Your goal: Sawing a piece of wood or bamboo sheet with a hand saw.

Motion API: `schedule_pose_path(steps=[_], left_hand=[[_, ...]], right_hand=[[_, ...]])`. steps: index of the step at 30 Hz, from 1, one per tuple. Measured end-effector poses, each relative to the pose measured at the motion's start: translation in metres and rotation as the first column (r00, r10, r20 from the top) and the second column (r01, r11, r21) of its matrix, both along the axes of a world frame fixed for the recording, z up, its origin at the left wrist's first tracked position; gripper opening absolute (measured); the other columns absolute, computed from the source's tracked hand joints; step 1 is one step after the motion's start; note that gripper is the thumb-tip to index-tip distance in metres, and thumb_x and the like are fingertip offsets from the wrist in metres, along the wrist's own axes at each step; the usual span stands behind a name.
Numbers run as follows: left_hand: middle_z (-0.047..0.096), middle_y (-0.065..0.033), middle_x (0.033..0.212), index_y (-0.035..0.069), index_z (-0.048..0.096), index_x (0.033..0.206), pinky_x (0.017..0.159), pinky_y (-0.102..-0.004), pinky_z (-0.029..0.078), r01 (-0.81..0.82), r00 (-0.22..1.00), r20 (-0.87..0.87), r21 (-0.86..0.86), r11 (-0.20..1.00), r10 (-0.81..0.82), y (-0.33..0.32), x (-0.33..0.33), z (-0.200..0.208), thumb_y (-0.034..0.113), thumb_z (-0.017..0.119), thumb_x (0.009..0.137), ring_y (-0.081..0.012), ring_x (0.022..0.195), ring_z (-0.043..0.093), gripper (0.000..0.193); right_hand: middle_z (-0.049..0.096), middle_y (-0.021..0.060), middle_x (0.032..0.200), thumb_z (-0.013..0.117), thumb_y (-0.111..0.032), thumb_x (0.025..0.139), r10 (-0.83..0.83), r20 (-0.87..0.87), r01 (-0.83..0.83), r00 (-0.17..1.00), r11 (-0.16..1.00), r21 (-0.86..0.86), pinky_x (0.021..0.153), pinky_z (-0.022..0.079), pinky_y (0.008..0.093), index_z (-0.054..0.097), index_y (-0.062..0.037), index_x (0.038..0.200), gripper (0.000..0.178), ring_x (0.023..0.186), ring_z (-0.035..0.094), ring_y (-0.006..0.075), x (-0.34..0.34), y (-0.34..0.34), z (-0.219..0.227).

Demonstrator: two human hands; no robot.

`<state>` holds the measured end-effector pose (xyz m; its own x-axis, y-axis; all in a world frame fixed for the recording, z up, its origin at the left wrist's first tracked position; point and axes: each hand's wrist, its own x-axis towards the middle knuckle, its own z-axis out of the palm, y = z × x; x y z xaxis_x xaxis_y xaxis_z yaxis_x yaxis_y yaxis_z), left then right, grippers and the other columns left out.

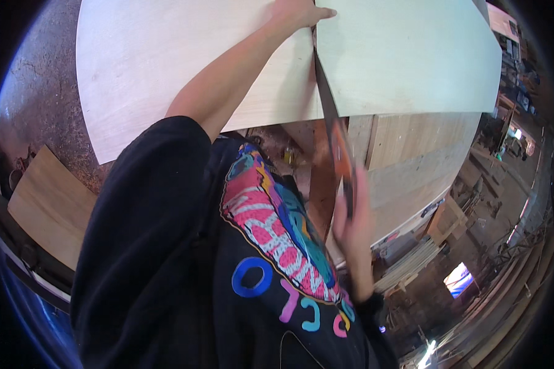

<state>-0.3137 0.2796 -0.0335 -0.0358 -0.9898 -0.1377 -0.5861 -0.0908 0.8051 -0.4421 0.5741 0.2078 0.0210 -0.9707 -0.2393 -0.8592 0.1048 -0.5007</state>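
Observation:
A large pale plywood sheet (406, 55) spans the upper view, with a dark cut line running up it from the near edge. The handsaw (328, 92) stands tilted in that cut, its dark blade passing over the near edge. My right hand (354, 215), blurred by motion, is wrapped round the saw's orange and black handle below the sheet's edge. At the top, my left hand (295, 13) presses on the sheet beside the cut. Its thumb stretches out across the line to the right; the other fingers are partly out of view.
Wooden panels (425, 144) lie beneath the sheet on the right. A loose plywood piece (52, 206) is at the left, near the rough floor (46, 92). Stacked strips (409, 267) and long planks (505, 307) lie at the lower right.

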Motion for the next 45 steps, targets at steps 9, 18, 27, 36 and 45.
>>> schedule_pose_path(steps=[9, 18, 27, 36, 45], left_hand=[[0.071, -0.0239, 0.095, -0.003, 0.071, 0.092, 0.084, -0.0455, 0.054, 0.108, 0.992, -0.079, 0.181, 0.978, -0.095, -0.018, -0.004, 0.003, 0.055, 0.073, 0.076, -0.0371, 0.092, 0.069, 0.060], [0.071, -0.0237, 0.097, -0.003, 0.071, 0.095, 0.083, -0.0459, 0.054, 0.117, 0.993, -0.039, 0.210, 0.971, -0.111, -0.019, 0.006, 0.014, 0.056, 0.073, 0.076, -0.0381, 0.093, 0.069, 0.062], [0.071, -0.0232, 0.095, -0.004, 0.071, 0.094, 0.082, -0.0454, 0.054, 0.120, 0.989, -0.116, 0.267, 0.956, -0.092, -0.020, 0.001, 0.020, 0.052, 0.074, 0.077, -0.0367, 0.091, 0.069, 0.059], [0.072, -0.0213, 0.090, -0.003, 0.071, 0.094, 0.079, -0.0446, 0.055, 0.031, 0.999, 0.028, 0.021, 0.999, -0.032, 0.000, -0.008, 0.006, 0.054, 0.073, 0.076, -0.0363, 0.085, 0.070, 0.060], [0.072, -0.0184, 0.079, -0.001, 0.072, 0.087, 0.074, -0.0434, 0.056, 0.077, 0.995, -0.081, 0.257, 0.963, -0.058, -0.014, 0.013, 0.010, 0.054, 0.074, 0.075, -0.0346, 0.078, 0.071, 0.056]], right_hand=[[0.064, 0.0261, 0.119, 0.057, -0.010, 0.097, -0.053, -0.052, 0.052, 0.997, 0.998, -0.026, 0.084, 0.054, 0.0430, 0.042, -0.0033, 0.145, 0.051, 0.105, 0.066, 0.0414, -0.001, -0.013, -0.017], [0.066, 0.0258, 0.112, 0.058, -0.008, 0.096, 0.035, -0.064, -0.039, 0.997, 0.997, -0.064, 0.079, 0.054, 0.0441, 0.041, -0.0040, 0.146, 0.053, 0.095, 0.068, 0.0412, -0.001, -0.003, -0.019], [0.064, 0.0260, 0.120, 0.059, -0.003, 0.094, -0.029, -0.043, 0.026, 0.999, 0.998, -0.053, 0.085, 0.054, 0.0423, 0.043, -0.0041, 0.145, 0.053, 0.105, 0.067, 0.0416, -0.004, 0.002, -0.015], [0.064, 0.0246, 0.120, 0.061, -0.006, 0.093, -0.036, -0.064, 0.036, 0.997, 0.999, 0.005, 0.080, 0.055, 0.0422, 0.043, -0.0056, 0.145, 0.055, 0.101, 0.067, 0.0408, 0.004, -0.015, -0.037], [0.062, 0.0246, 0.125, 0.060, -0.001, 0.094, -0.126, -0.035, 0.129, 0.991, 0.989, 0.076, 0.087, 0.053, 0.0393, 0.043, -0.0029, 0.144, 0.053, 0.109, 0.066, 0.0374, 0.005, 0.040, 0.010]])
